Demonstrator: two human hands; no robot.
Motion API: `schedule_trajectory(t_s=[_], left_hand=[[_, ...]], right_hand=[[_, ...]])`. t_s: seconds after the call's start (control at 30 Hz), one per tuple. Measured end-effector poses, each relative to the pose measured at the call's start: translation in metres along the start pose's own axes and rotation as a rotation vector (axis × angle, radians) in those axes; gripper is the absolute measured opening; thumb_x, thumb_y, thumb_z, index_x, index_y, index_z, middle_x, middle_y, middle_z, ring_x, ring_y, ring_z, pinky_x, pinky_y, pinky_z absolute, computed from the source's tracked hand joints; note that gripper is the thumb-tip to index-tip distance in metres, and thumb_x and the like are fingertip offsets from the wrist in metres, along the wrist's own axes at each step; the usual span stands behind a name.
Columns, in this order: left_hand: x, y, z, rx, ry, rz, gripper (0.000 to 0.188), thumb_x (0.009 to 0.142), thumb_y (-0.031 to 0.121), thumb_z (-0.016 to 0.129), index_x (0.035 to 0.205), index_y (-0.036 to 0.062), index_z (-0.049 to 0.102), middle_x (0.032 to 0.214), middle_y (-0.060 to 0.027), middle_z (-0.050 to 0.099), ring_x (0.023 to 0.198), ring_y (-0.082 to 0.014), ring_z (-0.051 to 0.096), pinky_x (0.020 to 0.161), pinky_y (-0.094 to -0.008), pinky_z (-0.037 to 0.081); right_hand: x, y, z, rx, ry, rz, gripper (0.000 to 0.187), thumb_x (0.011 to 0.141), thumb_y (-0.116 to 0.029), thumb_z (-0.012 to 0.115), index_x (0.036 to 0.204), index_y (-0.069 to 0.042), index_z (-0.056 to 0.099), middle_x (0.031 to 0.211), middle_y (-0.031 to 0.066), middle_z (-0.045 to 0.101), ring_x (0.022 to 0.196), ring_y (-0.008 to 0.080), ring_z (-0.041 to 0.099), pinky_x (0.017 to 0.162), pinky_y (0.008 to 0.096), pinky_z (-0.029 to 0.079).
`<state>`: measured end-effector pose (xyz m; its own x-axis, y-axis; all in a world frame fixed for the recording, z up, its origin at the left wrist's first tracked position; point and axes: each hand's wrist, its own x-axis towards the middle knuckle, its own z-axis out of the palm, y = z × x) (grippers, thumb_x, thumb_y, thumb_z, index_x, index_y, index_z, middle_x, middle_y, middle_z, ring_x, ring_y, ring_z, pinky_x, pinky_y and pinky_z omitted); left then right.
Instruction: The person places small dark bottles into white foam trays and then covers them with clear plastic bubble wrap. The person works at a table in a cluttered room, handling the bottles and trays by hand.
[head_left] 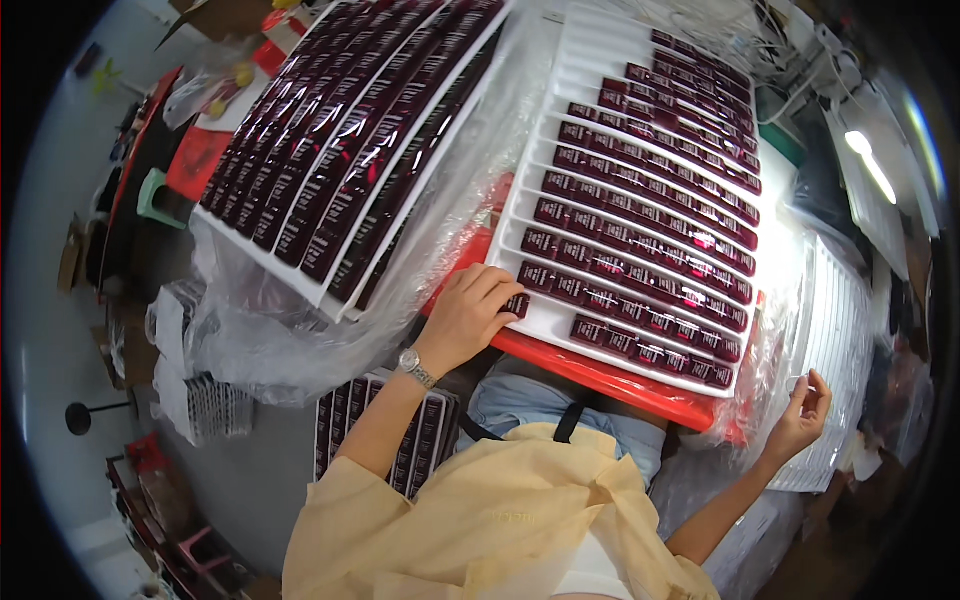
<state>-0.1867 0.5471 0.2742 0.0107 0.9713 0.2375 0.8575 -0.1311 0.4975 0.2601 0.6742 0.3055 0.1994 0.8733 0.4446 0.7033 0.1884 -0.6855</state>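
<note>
My left hand [468, 312], with a metal watch on the wrist, is closed on a small glossy dark red block [517, 306] at the near left corner of a white slotted tray [548, 318]. Rows of similar dark red blocks with pale print [640, 263] fill most of this tray's slots. In the nearest row, a gap lies between the held block and the other blocks [650, 350]. Off to the tray's right, my right hand [800, 420] is raised beside white ribbed trays [835, 330]. Its fingers are curled together, and what they hold, if anything, is too small to tell.
A red board or tabletop [610, 372] shows under the tray. To the left, more filled trays [345, 140] are stacked on crumpled clear plastic [240, 330]. Another filled tray [400, 435] stands low by my left arm. Cables [700, 18] lie at the back.
</note>
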Motion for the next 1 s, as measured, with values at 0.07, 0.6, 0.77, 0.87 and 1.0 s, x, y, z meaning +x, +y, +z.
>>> schedule_trajectory(t_s=[0.07, 0.6, 0.77, 0.87, 1.0], left_hand=[[-0.001, 0.000, 0.000, 0.011, -0.022, 0.024, 0.033, 0.071, 0.011, 0.074, 0.102, 0.0039, 0.062, 0.105, -0.0095, 0.059, 0.101, -0.0286, 0.056, 0.088, -0.0377, 0.045], [-0.007, 0.039, 0.016, -0.275, 0.247, -0.094, 0.037, 0.070, 0.006, 0.075, 0.105, 0.0037, 0.062, 0.102, -0.0110, 0.059, 0.090, -0.0287, 0.060, 0.079, -0.0363, 0.050], [0.002, 0.021, 0.028, -0.243, 0.007, 0.021, 0.031, 0.072, 0.007, 0.071, 0.101, 0.0033, 0.061, 0.100, -0.0095, 0.054, 0.086, -0.0276, 0.059, 0.074, -0.0364, 0.050], [0.000, 0.025, 0.036, -0.285, 0.009, -0.030, 0.032, 0.072, 0.008, 0.072, 0.102, 0.0053, 0.063, 0.100, -0.0091, 0.057, 0.088, -0.0253, 0.060, 0.074, -0.0359, 0.049], [0.004, 0.048, -0.021, 0.120, 0.362, 0.134, 0.031, 0.073, 0.012, 0.075, 0.102, 0.0085, 0.065, 0.098, -0.0078, 0.060, 0.087, -0.0255, 0.058, 0.074, -0.0375, 0.046]], right_hand=[[-0.006, -0.029, 0.014, 0.272, -0.046, 0.110, 0.019, 0.089, -0.002, 0.061, 0.107, 0.000, 0.061, 0.091, 0.0040, 0.062, 0.074, 0.0083, 0.053, 0.069, 0.0214, 0.046], [-0.063, -0.136, 0.063, 0.261, -0.902, -0.496, 0.044, 0.078, -0.021, 0.072, 0.115, -0.002, 0.060, 0.102, 0.0154, 0.063, 0.088, 0.0326, 0.061, 0.081, 0.0422, 0.048], [0.022, -0.011, -0.038, -0.503, -0.167, 0.066, 0.037, 0.095, -0.023, 0.055, 0.123, 0.001, 0.057, 0.112, 0.0169, 0.062, 0.098, 0.0277, 0.060, 0.086, 0.0354, 0.046], [0.032, 0.104, -0.097, -0.931, -0.254, 0.030, 0.043, 0.093, -0.028, 0.057, 0.125, 0.001, 0.056, 0.121, 0.0230, 0.057, 0.111, 0.0374, 0.054, 0.095, 0.0407, 0.041], [0.013, 0.132, -0.115, -0.890, -0.201, 0.002, 0.040, 0.091, -0.029, 0.059, 0.119, 0.000, 0.058, 0.113, 0.0226, 0.059, 0.106, 0.0363, 0.055, 0.091, 0.0411, 0.042]])
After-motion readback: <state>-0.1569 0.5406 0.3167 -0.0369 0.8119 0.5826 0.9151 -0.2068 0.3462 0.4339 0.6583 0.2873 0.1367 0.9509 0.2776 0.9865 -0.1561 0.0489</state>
